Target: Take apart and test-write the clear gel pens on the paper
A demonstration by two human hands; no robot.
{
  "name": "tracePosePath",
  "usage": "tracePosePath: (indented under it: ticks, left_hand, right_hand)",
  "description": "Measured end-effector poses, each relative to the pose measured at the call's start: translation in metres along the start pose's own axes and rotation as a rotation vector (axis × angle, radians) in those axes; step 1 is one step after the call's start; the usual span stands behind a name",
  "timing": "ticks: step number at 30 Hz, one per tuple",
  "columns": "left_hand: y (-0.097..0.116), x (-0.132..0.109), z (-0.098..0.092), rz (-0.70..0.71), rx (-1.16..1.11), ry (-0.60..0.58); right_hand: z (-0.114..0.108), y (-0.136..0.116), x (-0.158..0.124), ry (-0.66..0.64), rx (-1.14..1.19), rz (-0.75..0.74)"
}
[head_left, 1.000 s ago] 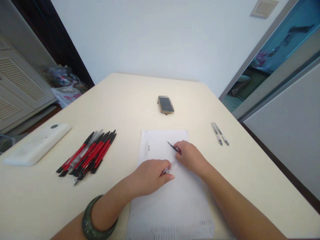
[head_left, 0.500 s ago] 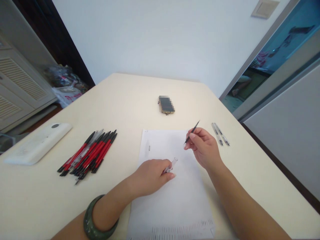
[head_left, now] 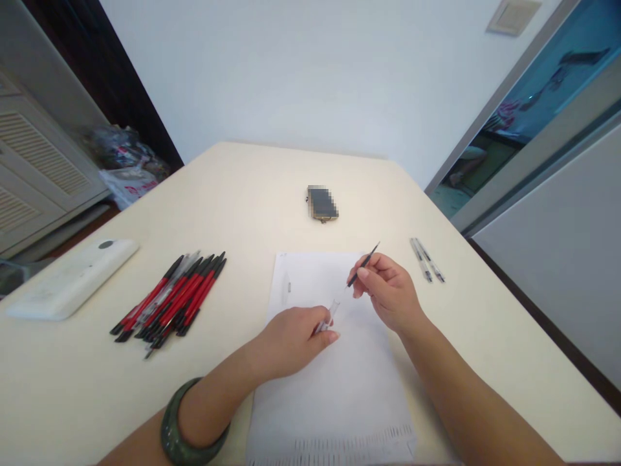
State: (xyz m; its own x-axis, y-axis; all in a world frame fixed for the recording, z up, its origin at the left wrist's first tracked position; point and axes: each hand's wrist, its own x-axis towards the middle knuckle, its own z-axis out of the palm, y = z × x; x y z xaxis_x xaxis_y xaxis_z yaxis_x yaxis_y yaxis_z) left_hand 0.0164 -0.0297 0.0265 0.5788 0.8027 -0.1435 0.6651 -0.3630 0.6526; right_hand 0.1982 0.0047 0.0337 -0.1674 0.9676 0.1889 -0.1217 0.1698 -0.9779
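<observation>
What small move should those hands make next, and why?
Perhaps lower the slim dark pen part in the right hand toward the clear tube in the left hand: its lower end points toward the tube's upper end, across a small gap.

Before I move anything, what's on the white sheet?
On the sheet lies a small grey piece; dark strokes line the near edge. The left hand, holding a clear tube, and the right hand cover parts; anything under them is hidden.

white slab, left (head_left: 72, 281) | plastic bag (head_left: 130, 184), far left | dark object (head_left: 323, 203), centre | wall switch (head_left: 513, 17), right
</observation>
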Motion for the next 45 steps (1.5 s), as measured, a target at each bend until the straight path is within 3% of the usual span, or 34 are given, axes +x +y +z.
tracePosePath:
  ticks: [8, 15, 17, 22, 31, 37, 45]
  left_hand:
    - [0.002, 0.001, 0.0, -0.007, -0.019, 0.033]
    - [-0.001, 0.002, 0.002, -0.012, -0.09, 0.038]
    - [-0.003, 0.003, 0.002, -0.012, -0.139, 0.019]
    - [-0.008, 0.004, 0.004, -0.006, -0.215, -0.056]
    - [-0.019, 0.007, 0.008, 0.028, -0.264, -0.105]
    - [-0.022, 0.008, 0.011, 0.01, -0.276, -0.097]
    - [-0.018, 0.008, 0.009, -0.01, -0.27, -0.092]
  right_hand:
    - [0.005, -0.002, -0.003, -0.111, -0.124, 0.069]
    - [-0.004, -0.004, -0.003, -0.464, -0.111, 0.177]
    - [-0.009, -0.001, -0.001, -0.45, -0.144, 0.22]
    - [-0.006, 0.018, 0.007, -0.262, -0.431, 0.295]
    - [0.039, 0.04, 0.035, -0.366, -0.803, 0.069]
    - [0.058, 0.047, 0.049, -0.383, -0.938, 0.066]
    - [0.064, 0.056, 0.052, -0.335, -1.015, 0.085]
